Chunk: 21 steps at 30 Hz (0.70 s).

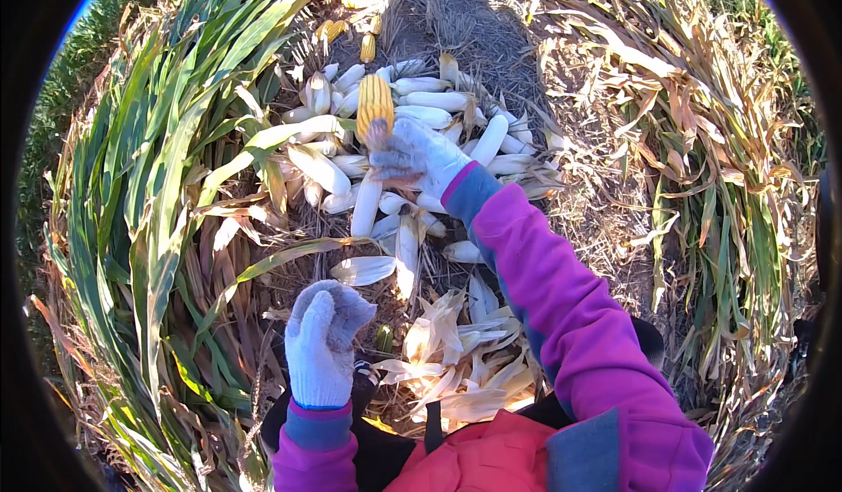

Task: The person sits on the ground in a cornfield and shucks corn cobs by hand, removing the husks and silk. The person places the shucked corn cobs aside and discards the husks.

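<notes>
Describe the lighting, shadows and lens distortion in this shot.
Head view: hard sunlight, washing out the pale husked ears and loose husks; a broad shadow falls across the straw at the top; fisheye bends the green stalks along the black rim; the yellow cob in the right hand stays sharp.

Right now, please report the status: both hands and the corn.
Right hand gloved, shut on yellow corn ear, held over pile of unhusked ears. Left hand gloved, fist closed, empty. Loose husks near lap.

No packages, labels, signs or screens visible
</notes>
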Motion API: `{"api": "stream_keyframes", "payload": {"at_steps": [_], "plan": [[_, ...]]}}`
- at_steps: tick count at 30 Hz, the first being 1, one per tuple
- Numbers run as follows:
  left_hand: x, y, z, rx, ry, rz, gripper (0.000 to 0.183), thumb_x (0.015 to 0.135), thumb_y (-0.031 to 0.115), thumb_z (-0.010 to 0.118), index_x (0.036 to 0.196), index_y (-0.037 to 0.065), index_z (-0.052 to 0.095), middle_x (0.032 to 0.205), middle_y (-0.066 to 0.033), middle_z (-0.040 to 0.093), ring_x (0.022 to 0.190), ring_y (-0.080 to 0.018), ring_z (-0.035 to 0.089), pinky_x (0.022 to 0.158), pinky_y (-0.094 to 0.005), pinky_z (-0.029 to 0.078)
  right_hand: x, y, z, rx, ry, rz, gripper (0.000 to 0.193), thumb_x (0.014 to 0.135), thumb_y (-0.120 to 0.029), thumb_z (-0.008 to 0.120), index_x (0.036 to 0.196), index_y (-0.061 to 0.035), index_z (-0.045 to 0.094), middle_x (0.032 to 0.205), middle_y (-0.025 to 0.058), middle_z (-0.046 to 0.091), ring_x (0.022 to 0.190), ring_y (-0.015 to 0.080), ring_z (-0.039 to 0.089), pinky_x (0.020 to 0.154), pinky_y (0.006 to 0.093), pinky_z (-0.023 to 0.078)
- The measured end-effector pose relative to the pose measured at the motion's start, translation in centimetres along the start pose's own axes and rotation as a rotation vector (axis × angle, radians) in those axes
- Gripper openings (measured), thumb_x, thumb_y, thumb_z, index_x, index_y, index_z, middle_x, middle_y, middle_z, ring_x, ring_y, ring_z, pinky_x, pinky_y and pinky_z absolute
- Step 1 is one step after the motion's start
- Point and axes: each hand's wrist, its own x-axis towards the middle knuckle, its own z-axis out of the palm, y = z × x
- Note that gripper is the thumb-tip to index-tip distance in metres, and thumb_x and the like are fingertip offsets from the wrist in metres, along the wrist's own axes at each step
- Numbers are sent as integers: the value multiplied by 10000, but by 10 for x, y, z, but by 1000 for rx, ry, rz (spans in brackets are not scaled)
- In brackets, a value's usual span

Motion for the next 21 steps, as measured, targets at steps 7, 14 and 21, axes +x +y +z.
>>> {"api": "stream_keyframes", "payload": {"at_steps": [7, 14, 21], "plan": [[-6, 5, 11, 45, -18, -149, 289, 1000, 245, 538, 1122, -16, 564, 978, -144, 639, 899, -260, 679, 873, -439, 575, 47, 116, -67, -1689, -28, -35, 412, 819, -225, 710, 1181, -50, 622, 1068, 158, 694, 922, 298, 702, 807, 435, 554], [-8, 3, 7, 53, 86, -261, 325, 995, 264, 545, 1078, -51, 559, 964, -179, 641, 903, -291, 682, 881, -457, 573, 14, 238, -148, -2648, -482, -3, 287, 931, -202, 534, 1177, -178, 680, 1145, 25, 647, 1206, 283, 521, 980, 578, 350], [-6, 3, 4, 87, 28, -319, 285, 953, 195, 591, 1098, -49, 568, 995, -177, 649, 919, -289, 683, 879, -431, 570, -17, 219, -175, -2585, -420, 289, 232, 909, -207, 561, 1058, -219, 738, 1132, 37, 621, 1151, 248, 536, 880, 545, 365]]}}
